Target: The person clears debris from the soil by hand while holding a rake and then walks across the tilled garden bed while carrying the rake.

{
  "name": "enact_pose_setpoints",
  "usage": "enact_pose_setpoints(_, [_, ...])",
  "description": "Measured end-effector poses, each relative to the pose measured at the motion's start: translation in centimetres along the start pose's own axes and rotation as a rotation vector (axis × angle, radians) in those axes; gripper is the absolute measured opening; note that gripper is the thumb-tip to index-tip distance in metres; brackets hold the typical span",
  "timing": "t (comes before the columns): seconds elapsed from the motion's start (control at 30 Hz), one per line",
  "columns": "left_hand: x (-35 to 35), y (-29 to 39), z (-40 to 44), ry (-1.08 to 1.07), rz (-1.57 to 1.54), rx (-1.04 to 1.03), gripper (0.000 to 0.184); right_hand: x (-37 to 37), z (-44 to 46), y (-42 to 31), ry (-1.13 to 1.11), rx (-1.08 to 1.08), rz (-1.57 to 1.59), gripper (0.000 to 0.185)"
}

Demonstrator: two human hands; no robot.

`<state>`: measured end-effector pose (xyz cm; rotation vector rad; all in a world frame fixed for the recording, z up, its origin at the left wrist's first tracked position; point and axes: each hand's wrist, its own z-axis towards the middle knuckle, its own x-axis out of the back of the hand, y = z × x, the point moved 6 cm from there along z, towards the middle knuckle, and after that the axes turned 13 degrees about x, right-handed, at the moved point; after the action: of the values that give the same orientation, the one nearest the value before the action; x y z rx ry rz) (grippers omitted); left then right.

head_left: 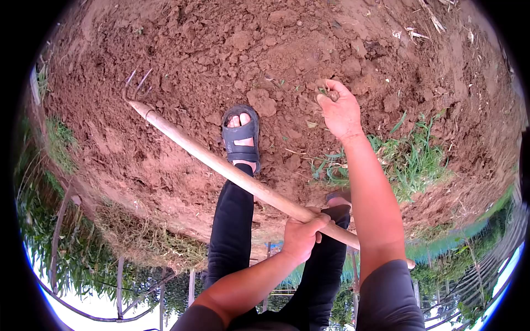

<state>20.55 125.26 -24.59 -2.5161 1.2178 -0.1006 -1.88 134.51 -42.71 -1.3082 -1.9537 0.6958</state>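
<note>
My left hand [301,237] is closed around the wooden handle of a garden fork [221,165]. The handle slants across in front of my legs, with its lower end passing behind my right forearm. At the far left, the metal tines [138,84] rest at the soil surface. My right hand [341,110] is held out over the ground, thumb and fingers pinched on a small weed clump [323,91] with soil on it. The fingers partly hide the clump.
Loose reddish-brown soil [182,55] with clods spreads ahead. A grass patch [411,160] grows beside my right forearm. My sandalled left foot [241,135] stands near the handle; my other foot is partly hidden. Dry plant heaps [143,237] and poles lie behind.
</note>
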Motion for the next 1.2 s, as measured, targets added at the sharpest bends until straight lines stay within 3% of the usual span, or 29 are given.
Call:
enact_pose_setpoints(0.03, [0.0, -0.1, 0.0, -0.022, -0.007, 0.004, 0.014, 0.5, 1.2, -1.1, 0.095, 0.109, -0.204, 0.040])
enact_pose_setpoints(0.1, [0.0, -0.2, -0.2, -0.045, -0.018, 0.003, 0.012, 1.0, 3.7, -3.7, 0.126, 0.183, -0.291, 0.052])
enact_pose_setpoints(0.17, [0.1, -0.3, -0.4, -0.045, -0.023, 0.016, 0.010, 1.4, 6.4, -4.7, 0.139, 0.172, -0.526, 0.065])
enact_pose_setpoints(0.33, [0.0, -0.3, -1.6, -0.106, -0.070, 0.017, 0.025, 0.8, 10.9, -2.4, 0.034, -0.002, -0.731, 0.075])
enact_pose_setpoints(0.43, [-0.2, 0.4, -2.3, -0.143, -0.075, 0.044, 0.024, -0.1, 11.2, -3.3, 0.005, -0.107, -0.780, 0.075])
enact_pose_setpoints(0.5, [-0.2, 2.2, -2.8, -0.133, -0.105, 0.042, 0.014, 0.6, 11.8, -2.7, -0.012, 0.015, -0.893, 0.076])
enact_pose_setpoints(0.53, [0.1, 3.5, -2.7, -0.173, -0.211, -0.018, 0.012, 1.5, 10.7, -3.9, 0.005, 0.023, -0.765, 0.072])
enact_pose_setpoints(0.57, [0.7, 4.6, -2.6, -0.212, -0.321, -0.073, 0.011, 2.3, 8.7, -4.9, 0.018, 0.028, -0.638, 0.069])
enact_pose_setpoints(0.63, [2.7, 8.9, -2.9, -0.227, -0.427, -0.187, 0.019, 3.6, 3.4, -6.4, -0.028, 0.307, -0.514, 0.056])
enact_pose_setpoints(0.7, [4.2, 12.6, -3.3, -0.218, -0.512, -0.279, 0.029, 5.4, -4.9, -6.6, -0.251, -0.060, -0.261, 0.036])
enact_pose_setpoints(0.8, [5.0, 13.9, -3.6, -0.109, -0.482, -0.354, 0.027, 8.1, -17.9, -11.0, -0.513, 0.010, -0.199, 0.017])
enact_pose_setpoints(0.87, [4.9, 13.9, -5.1, 0.068, -0.471, -0.514, 0.022, 10.1, -24.4, -12.6, -0.661, 0.023, -0.299, 0.026])
enact_pose_setpoints(0.93, [3.1, 14.3, -6.9, 0.058, -0.426, -0.577, 0.021, 11.1, -28.6, -13.2, -0.711, 0.052, -0.296, 0.031])
enact_pose_setpoints(1.0, [0.6, 14.1, -9.2, 0.024, -0.302, -0.649, 0.025, 11.8, -33.1, -12.2, -0.916, -0.014, -0.409, 0.035])
enact_pose_setpoints(1.03, [-0.8, 13.6, -10.2, 0.010, -0.288, -0.660, 0.025, 12.5, -34.7, -12.1, -0.897, -0.002, -0.410, 0.035])
enact_pose_setpoints(1.13, [-6.6, 12.2, -13.4, -0.269, -0.118, -0.824, 0.035, 14.8, -40.9, -10.2, -0.792, -0.099, 0.001, 0.027])
enact_pose_setpoints(1.17, [-8.3, 11.5, -13.2, -0.264, -0.082, -0.783, 0.033, 15.3, -42.4, -10.2, -0.781, -0.087, 0.003, 0.027])
enact_pose_setpoints(1.2, [-9.9, 10.8, -12.1, -0.198, 0.031, -0.744, 0.031, 15.7, -44.1, -9.9, -0.700, -0.260, 0.171, 0.023])
